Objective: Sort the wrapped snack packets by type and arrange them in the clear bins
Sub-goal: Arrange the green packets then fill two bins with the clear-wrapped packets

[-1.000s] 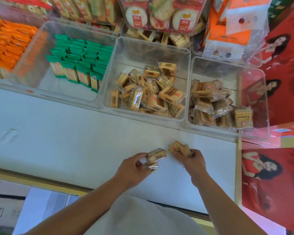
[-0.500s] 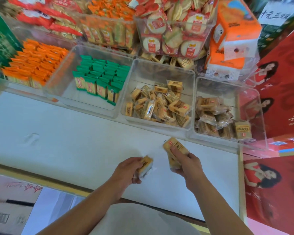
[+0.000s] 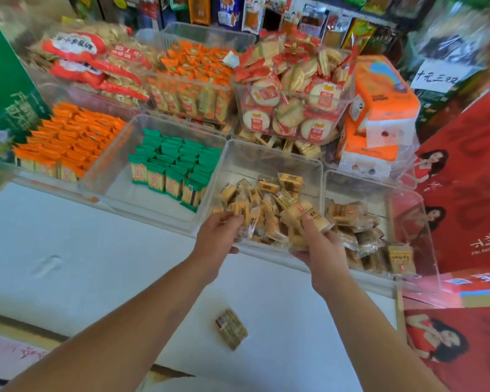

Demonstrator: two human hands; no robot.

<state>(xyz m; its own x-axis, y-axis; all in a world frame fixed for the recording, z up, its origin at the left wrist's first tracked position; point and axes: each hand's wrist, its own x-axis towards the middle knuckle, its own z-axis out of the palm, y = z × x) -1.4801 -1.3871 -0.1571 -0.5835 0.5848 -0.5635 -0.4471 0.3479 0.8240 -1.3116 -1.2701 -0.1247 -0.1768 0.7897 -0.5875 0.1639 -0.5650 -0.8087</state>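
Left hand [image 3: 217,241]: fingers curled round a tan packet [image 3: 242,210] at the middle bin's [image 3: 269,162] front-left.
Right hand [image 3: 321,251]: fingers grip a packet bundle [image 3: 306,215], covering that bin's front rim.
Loose packet [image 3: 232,329]: flat on the desk [image 3: 68,236] between the forearms.
Neighbours: green packets [image 3: 176,168] left bin, brown packets [image 3: 344,214] right bin.

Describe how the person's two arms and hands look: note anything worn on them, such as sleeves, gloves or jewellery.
Both arms are bare as far as the frame shows; no sleeve edge is in view. The left hand and the right hand wear no gloves. No watch, bracelet or ring shows on either.
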